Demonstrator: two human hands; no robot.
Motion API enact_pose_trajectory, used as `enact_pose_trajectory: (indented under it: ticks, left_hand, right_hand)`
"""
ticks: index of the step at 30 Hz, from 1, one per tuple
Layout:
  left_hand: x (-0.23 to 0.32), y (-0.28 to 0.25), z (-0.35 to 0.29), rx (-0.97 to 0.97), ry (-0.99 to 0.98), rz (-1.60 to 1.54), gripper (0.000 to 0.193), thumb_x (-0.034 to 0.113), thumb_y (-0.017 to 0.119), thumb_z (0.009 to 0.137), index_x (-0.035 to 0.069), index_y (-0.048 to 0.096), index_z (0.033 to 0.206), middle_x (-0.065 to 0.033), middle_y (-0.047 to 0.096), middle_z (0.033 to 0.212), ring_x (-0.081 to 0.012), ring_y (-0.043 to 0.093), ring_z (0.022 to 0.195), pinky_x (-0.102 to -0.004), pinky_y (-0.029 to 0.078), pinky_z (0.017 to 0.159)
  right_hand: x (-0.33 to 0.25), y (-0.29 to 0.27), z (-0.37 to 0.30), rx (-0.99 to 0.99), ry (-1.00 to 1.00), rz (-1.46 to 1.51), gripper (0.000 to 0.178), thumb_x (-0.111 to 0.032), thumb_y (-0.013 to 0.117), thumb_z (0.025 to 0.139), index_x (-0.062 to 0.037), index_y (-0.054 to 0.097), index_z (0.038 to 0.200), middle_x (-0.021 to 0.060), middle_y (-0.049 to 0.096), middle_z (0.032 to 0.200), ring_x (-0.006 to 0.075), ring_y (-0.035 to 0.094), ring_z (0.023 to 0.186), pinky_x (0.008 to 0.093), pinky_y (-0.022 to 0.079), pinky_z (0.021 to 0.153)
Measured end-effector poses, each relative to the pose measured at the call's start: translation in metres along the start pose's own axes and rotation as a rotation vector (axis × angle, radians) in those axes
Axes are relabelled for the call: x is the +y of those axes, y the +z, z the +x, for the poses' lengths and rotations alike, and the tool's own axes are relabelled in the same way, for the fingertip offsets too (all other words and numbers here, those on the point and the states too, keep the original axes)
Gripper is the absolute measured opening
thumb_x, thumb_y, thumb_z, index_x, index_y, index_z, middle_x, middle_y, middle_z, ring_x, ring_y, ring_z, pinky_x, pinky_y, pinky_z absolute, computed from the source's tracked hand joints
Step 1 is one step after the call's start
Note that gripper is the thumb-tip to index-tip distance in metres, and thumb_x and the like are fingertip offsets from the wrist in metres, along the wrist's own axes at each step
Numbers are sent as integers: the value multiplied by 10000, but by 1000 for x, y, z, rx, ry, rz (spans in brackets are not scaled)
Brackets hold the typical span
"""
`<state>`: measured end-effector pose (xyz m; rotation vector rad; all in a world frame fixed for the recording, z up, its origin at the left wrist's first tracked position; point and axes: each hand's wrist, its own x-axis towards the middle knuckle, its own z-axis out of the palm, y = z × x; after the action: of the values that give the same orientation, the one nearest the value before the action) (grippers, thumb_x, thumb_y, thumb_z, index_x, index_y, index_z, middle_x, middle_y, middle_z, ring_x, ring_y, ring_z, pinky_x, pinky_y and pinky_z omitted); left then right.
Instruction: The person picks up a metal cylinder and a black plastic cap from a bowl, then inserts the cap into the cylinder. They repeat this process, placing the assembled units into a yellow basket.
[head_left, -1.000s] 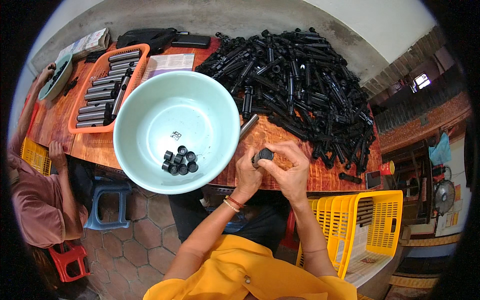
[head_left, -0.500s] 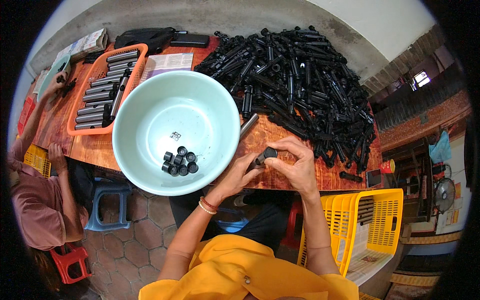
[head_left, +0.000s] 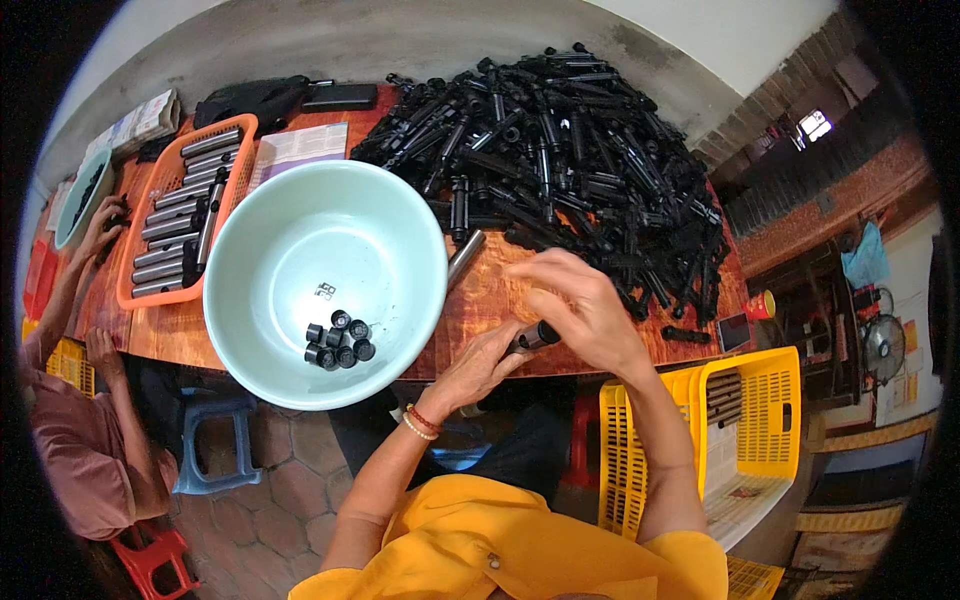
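My left hand [head_left: 475,368] is closed around a short dark tube with a black end [head_left: 540,336], tilted up to the right over the table's front edge. Above it hovers my right hand [head_left: 588,312], thumb and fingers apart and nothing visible between them. Left of my hands stands a large pale green basin [head_left: 260,230]. Several small black caps [head_left: 345,355] lie in its bottom. A silver metal tube [head_left: 466,258] rests on the table against the basin's right side. Behind my right hand rises a big heap of black tube-shaped parts [head_left: 570,150].
An orange basket [head_left: 128,285] of metal tubes stands left of the basin. Farther left, a co-worker's hand [head_left: 103,225] is beside a small green tray [head_left: 72,232]. Yellow crates [head_left: 755,365] stand at my right. A phone [head_left: 733,332] and red tin [head_left: 762,305] sit at the table's right corner.
My right hand has let go of the tube's black end and lifted, its fingers spreading. The tube in my left hand sits slightly lower in view. The whole view has shifted a little.
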<state>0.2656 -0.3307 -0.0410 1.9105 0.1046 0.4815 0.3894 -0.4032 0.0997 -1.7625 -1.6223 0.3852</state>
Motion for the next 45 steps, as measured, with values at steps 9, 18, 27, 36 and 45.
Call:
enact_pose_trajectory:
  ticks: [9,18,27,36,45]
  left_hand:
    - [-15,4,-9,-66,-55,67,385,151,515,903,-25,467,1241,-234,505,1217,-360,472,1161,-404,379,966]
    - [-32,10,-23,-93,-122,150,303,148,523,914,-10,538,1172,-196,581,1117,-315,544,1038,-397,428,863]
    - [-17,48,-20,330,-228,10,208,126,554,859,-27,602,991,-188,616,940,-332,561,899,-412,428,810]
    - [-17,14,-7,29,-102,118,329,157,583,870,-35,547,1135,-229,558,1133,-396,487,1092,-455,347,948]
    - [-13,11,-12,157,74,192,407,45,622,816,-28,485,1192,-220,544,1148,-404,537,1041,-419,440,875]
  right_hand:
    - [-3,23,33,-639,172,-349,546,-459,464,901,29,673,773,211,639,829,352,623,804,443,485,735]
    - [9,29,24,-451,22,-320,571,-455,503,881,40,653,639,215,607,619,364,622,620,446,492,579]
    - [15,38,15,-294,78,-345,566,-440,535,873,54,637,615,231,599,603,356,621,557,431,489,504]
    - [-2,28,30,-410,256,-382,586,-487,471,884,51,677,775,266,636,749,387,644,722,459,512,684]
    - [27,21,21,-463,323,-236,489,-475,537,854,-22,710,921,191,653,714,281,654,665,415,512,693]
